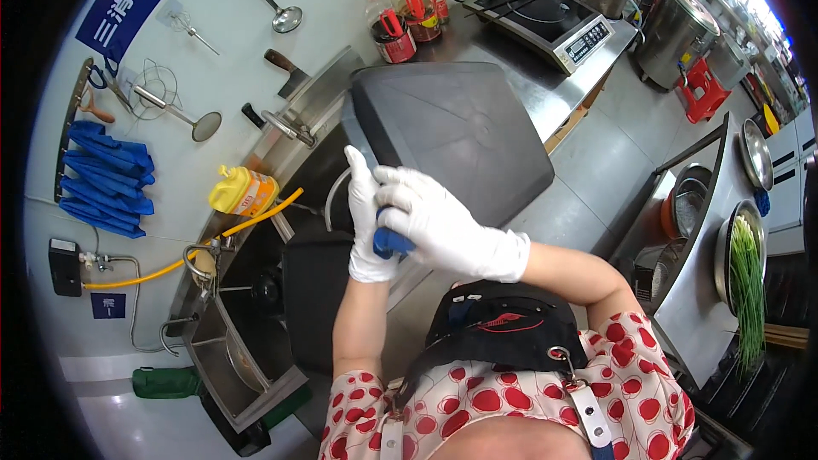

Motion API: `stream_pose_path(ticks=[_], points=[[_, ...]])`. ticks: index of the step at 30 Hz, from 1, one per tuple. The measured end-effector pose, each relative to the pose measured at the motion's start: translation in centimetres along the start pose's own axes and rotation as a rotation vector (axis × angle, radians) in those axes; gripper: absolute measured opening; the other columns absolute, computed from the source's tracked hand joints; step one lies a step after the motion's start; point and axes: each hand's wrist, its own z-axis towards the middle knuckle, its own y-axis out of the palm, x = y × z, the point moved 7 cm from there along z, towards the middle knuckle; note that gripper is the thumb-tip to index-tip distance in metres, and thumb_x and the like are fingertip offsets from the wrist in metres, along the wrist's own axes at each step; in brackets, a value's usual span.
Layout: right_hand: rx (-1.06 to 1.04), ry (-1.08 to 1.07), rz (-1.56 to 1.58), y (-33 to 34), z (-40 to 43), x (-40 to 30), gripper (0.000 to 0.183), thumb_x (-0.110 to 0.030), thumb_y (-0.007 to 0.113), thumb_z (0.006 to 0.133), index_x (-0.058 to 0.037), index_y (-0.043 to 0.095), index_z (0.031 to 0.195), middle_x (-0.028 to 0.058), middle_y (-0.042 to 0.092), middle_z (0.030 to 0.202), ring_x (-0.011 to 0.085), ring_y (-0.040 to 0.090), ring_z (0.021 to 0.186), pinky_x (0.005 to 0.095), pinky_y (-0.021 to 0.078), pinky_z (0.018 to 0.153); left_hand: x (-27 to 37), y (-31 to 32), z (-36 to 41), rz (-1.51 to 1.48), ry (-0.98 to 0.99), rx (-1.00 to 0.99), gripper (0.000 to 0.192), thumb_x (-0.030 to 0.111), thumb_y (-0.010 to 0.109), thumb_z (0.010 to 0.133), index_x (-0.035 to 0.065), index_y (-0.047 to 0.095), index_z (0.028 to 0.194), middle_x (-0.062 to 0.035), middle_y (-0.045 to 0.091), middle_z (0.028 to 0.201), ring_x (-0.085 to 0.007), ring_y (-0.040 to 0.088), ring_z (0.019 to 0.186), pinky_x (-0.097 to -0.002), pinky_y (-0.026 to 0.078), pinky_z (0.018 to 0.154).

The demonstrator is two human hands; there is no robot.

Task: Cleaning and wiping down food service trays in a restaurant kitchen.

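My left hand (367,220), in a white glove, is seen edge-on with its fingers pointing up beside a large dark grey plastic bin (460,121). Close against it, my right hand (431,214), also in a white glove, has its fingers curled over a bunched blue cloth (391,243). The cloth lies between both hands; the left palm is hidden. Tilted beyond the hands, the bin shows its broad ribbed face and spans the sink edge and the steel counter. A second black container (316,294) is at the left of my forearm.
Sinks (239,358) with faucets (291,128) run along the left wall, near a yellow jug (246,191) and a yellow hose (160,276). An induction cooker (543,16) and sauce bottles (393,35) stand on the far counter. At right, a steel table (693,326) holds a bowl of green onions (748,294).
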Motion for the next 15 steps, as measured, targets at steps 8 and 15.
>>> stream_pose_path(ticks=[8,15], points=[[0.621,0.331,-0.068,-10.3,-2.0,14.3,0.016,-0.004,0.061,0.080,-0.0027,0.061,0.096,0.0174,0.061,0.108,0.0357,0.057,0.107,0.0406,0.0440,0.096,0.8,2.5,-5.6,0.107,0.106,0.271,0.063,0.053,0.034,0.098,0.0055,0.040,0.138,-0.0049,0.050,0.132,-0.0184,0.052,0.114,-0.0310,0.041,0.100],[0.250,-0.038,-0.013,-4.7,3.4,-0.3,0.042,-0.011,0.073,0.067,-0.0070,0.063,0.108,0.0142,0.056,0.121,0.0360,0.047,0.122,0.0483,0.0374,0.103,0.7,1.5,-5.5,0.492,0.273,0.057,0.059,0.047,0.030,0.101,-0.0015,0.044,0.132,-0.0095,0.055,0.123,-0.0183,0.052,0.111,-0.0316,0.040,0.096]])
